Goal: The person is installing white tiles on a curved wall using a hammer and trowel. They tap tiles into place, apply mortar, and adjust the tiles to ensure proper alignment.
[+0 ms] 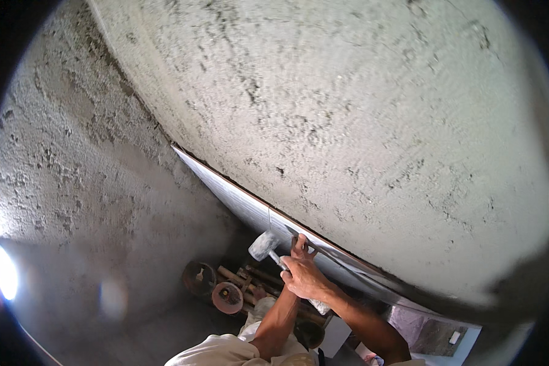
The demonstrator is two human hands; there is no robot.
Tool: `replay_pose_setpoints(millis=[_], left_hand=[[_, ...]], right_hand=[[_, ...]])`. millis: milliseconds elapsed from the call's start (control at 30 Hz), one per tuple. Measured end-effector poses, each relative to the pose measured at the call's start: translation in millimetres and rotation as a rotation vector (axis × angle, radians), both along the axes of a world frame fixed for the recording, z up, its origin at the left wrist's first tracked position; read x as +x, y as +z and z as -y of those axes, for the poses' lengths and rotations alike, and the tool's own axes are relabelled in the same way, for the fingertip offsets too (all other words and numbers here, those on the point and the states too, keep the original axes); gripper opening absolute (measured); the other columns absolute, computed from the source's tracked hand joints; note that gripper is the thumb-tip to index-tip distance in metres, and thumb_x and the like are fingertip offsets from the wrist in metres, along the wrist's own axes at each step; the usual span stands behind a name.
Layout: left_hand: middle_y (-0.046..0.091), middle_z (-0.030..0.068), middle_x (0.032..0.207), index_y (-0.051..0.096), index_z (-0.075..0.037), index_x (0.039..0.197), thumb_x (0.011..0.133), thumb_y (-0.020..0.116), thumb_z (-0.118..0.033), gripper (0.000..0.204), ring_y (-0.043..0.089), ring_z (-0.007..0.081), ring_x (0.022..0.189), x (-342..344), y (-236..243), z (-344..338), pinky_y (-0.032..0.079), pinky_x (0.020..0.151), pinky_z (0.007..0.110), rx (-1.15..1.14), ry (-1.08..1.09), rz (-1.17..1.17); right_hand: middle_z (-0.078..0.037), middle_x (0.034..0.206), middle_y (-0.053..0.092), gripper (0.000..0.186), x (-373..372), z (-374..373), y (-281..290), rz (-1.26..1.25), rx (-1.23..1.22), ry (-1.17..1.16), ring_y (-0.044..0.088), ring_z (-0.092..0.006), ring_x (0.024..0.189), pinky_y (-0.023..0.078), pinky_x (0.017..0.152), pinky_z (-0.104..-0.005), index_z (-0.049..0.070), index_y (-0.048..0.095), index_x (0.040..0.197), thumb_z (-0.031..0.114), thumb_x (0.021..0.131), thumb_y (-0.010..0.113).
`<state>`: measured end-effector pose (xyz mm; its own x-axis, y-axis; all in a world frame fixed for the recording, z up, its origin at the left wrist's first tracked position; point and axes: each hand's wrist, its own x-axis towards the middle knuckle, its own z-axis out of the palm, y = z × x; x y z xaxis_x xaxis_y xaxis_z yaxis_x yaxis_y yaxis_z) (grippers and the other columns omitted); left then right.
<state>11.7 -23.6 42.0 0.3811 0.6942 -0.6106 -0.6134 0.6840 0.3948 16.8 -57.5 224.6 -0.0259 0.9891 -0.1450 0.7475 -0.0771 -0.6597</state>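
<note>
The right hand [305, 279] grips one mallet [263, 245] near at least two pale tiles [226, 193] along the wall [348, 134]; the left hand [301, 249] is at their edge, its hold unclear. Tapping seems in hand, calling for strokes clear of those fingers. Two round containers [227, 297] stand left.

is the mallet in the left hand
No, the right hand is closed around the mallet, while the left hand is by the upper edge of the white tiles.
</note>
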Motion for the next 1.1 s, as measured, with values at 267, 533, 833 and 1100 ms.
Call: replay_pose_setpoints(millis=[267, 533, 833, 1100], left_hand=[[0.009, 0.0129, 0.168, 0.012, -0.016, 0.161, 0.087, 0.061, -0.07, 0.104, 0.011, 0.0413, 0.152, 2, -24, -6, 0.016, 0.117, 0.067, 0.106, -0.159, 0.098], [-0.011, 0.0251, 0.164, -0.012, -0.017, 0.16, 0.072, 0.074, -0.075, 0.136, -0.001, 0.0456, 0.152, -12, 7, -22, 0.013, 0.12, 0.065, 0.058, -0.238, 0.08], [-0.011, 0.0233, 0.163, -0.013, -0.015, 0.16, 0.07, 0.074, -0.077, 0.14, -0.005, 0.0423, 0.153, -10, 6, -18, 0.01, 0.12, 0.067, 0.094, -0.217, 0.076], [-0.019, 0.0247, 0.161, -0.02, -0.009, 0.157, 0.064, 0.079, -0.077, 0.152, -0.013, 0.0425, 0.152, -8, 18, -19, 0.01, 0.12, 0.07, 0.14, -0.245, 0.072]], right_hand=[[-0.027, 0.098, 0.065, 0.033, 2, 43, 12, -0.289, 0.021, -0.244, 0.064, -0.0459, 0.092, 0.051, 0.079, -0.0501, -0.002, 0.053, 0.121, 0.016, 0.094, 0.059], [-0.027, 0.112, 0.062, 0.04, 29, 197, 37, -0.188, -0.071, -0.444, 0.065, -0.0449, 0.1, 0.053, 0.079, -0.0508, -0.005, 0.047, 0.131, 0.013, 0.097, 0.056], [-0.021, 0.096, 0.06, 0.017, 91, 227, -42, 0.185, -0.218, -0.125, 0.065, -0.0446, 0.089, 0.052, 0.075, -0.0547, 0.004, 0.05, 0.107, 0.005, 0.092, 0.055], [-0.02, 0.101, 0.063, 0.018, 109, 226, -70, 0.102, -0.24, -0.352, 0.066, -0.0442, 0.087, 0.05, 0.072, -0.0559, 0.005, 0.05, 0.11, 0.008, 0.093, 0.054]])
